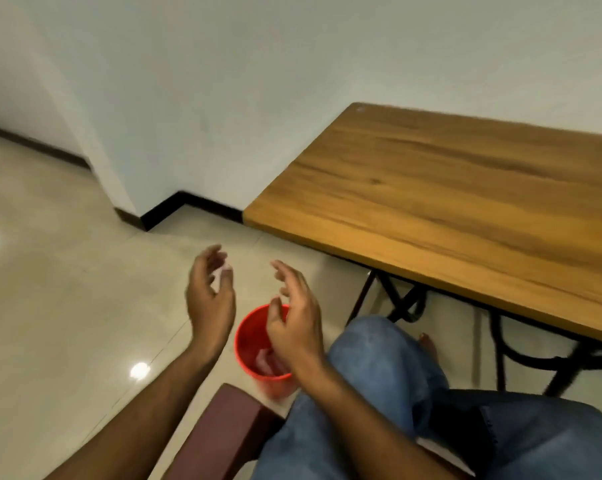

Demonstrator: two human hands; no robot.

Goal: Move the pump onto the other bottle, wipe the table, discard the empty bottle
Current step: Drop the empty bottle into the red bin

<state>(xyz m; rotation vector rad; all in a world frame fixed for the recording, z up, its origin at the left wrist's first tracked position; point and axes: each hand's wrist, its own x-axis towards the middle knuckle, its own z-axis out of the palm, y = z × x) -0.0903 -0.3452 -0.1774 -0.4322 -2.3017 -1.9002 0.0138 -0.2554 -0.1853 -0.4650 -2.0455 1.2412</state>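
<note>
A red bin (249, 344) stands on the floor to the left of my knee, and something pale and blurred lies inside it; I cannot tell what it is. My left hand (209, 296) hovers above and left of the bin, fingers spread and empty. Over the bin's right rim floats my right hand (294, 317), fingers apart, holding nothing. No bottle or pump shows on the visible part of the wooden table (448, 209).
The table's near left corner juts out at centre; its black metal legs (406, 306) stand right of the bin. A dark red chair arm (223, 431) lies below the bin. My jeans-clad knee (379, 358) is beside it. Glossy tiled floor spreads left.
</note>
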